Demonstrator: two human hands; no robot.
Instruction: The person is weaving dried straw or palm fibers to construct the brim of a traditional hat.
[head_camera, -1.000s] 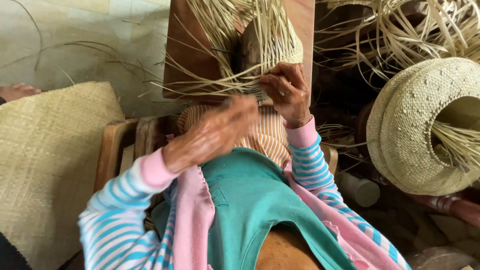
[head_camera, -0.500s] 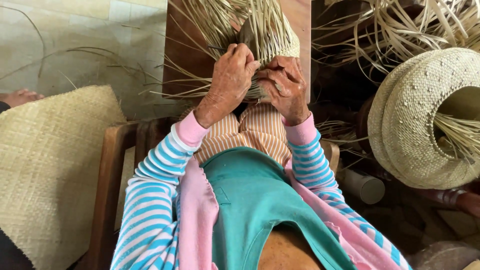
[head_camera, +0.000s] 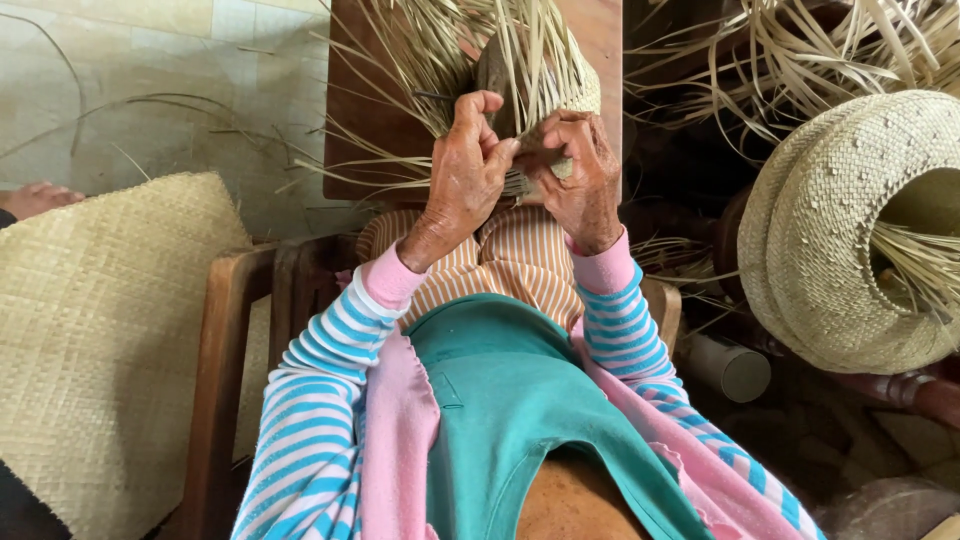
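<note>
A half-woven straw piece (head_camera: 560, 75) with many loose strands sticking up sits over a dark rounded form at the top centre, on a wooden board (head_camera: 365, 110). My left hand (head_camera: 462, 170) pinches strands at its lower edge. My right hand (head_camera: 578, 175) grips the woven edge right beside it, fingertips of both hands touching. Both sleeves are striped blue and white with pink cuffs.
A finished woven straw hat (head_camera: 835, 230) lies on its side at the right, loose straw (head_camera: 800, 50) above it. A flat woven mat (head_camera: 95, 330) lies at the left, with someone's bare foot (head_camera: 35, 197) beyond it. I sit on a wooden chair (head_camera: 225, 350).
My left hand rose from my lap up to the weaving and now meets my right hand at its lower edge. The right hand stayed on the piece.
</note>
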